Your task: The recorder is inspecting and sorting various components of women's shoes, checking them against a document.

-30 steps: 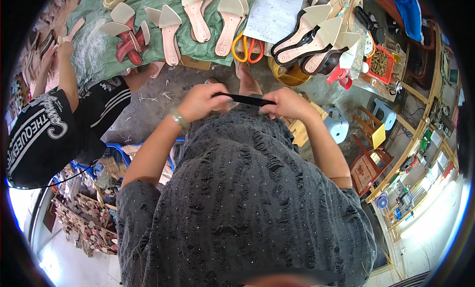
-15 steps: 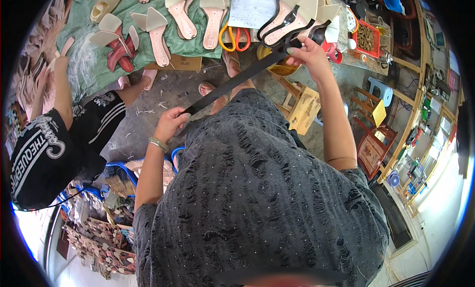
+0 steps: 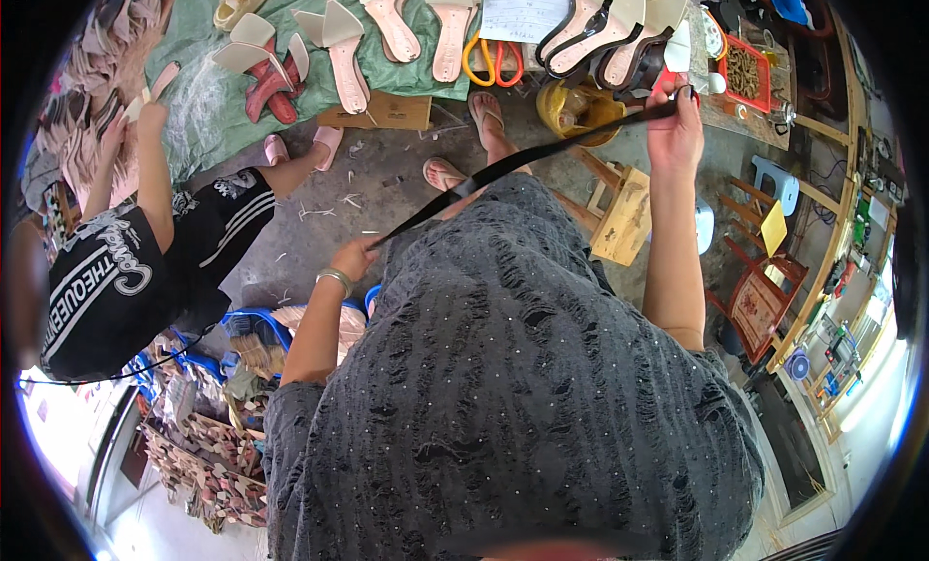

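Note:
A long black strip (image 3: pixel 523 159), like a flat strap or band, stretches at a slant in front of my lap. My left hand (image 3: pixel 352 260) pinches its lower end, the fingers closed. At the upper right, my right hand (image 3: pixel 675 140) grips the other end, thumb and fingers pressed together. Between the hands the strip bows slightly. Beyond my right hand, at the table's near edge, lie sandal parts with black edging (image 3: pixel 634 43). A pair of scissors with orange and yellow handles (image 3: pixel 507 65) lies left of them.
Several beige-topped shoe pieces (image 3: pixel 453 29) lie on the green sheet (image 3: pixel 198 106). Below the table edge are a yellow bucket (image 3: pixel 581 125) and a wooden stool (image 3: pixel 624 217). A red basket (image 3: pixel 764 96) stands at right. A co-worker in black (image 3: pixel 106 280) works at left.
My right hand has moved right and turned more upright, away from the sandal parts. The strip spans farther and curves more. The whole view has shifted a little.

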A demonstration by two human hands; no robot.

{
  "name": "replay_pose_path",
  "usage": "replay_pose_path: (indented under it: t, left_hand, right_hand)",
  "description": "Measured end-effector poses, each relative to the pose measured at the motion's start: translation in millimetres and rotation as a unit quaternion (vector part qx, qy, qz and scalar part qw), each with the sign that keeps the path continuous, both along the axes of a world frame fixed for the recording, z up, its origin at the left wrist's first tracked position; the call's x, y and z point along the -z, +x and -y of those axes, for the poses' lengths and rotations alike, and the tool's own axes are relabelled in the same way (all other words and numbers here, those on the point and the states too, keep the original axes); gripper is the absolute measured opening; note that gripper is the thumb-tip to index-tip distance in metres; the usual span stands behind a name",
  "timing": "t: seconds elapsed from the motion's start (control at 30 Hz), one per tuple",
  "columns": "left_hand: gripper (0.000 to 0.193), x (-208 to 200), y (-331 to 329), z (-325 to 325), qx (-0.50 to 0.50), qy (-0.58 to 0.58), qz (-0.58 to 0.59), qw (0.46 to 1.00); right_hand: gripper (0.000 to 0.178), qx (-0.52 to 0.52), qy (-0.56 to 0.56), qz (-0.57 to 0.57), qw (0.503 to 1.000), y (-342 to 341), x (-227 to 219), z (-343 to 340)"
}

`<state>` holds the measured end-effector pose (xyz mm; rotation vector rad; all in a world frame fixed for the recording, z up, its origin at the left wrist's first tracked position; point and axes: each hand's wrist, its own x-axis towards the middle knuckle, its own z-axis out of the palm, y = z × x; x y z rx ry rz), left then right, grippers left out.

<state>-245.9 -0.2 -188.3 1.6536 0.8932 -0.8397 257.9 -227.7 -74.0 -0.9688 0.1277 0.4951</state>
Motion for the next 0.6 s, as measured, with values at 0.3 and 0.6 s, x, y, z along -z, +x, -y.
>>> replay_pose_path:
  t: [0.3,0.6]
  left_hand:
    - [0.026,-17.0,178.2,-19.8,-0.115,0.269,0.305,0.906]
    - [0.034,12.7,326.4,-58.2,-0.161,0.372,0.302,0.863]
  right_hand:
    - [0.014,-0.35,-0.154,0.07,0.921,-85.3,8.0,-50.1]
    - [0.017,-0.415,-0.148,-0.025,0.897,-103.1,36.5,-93.3]
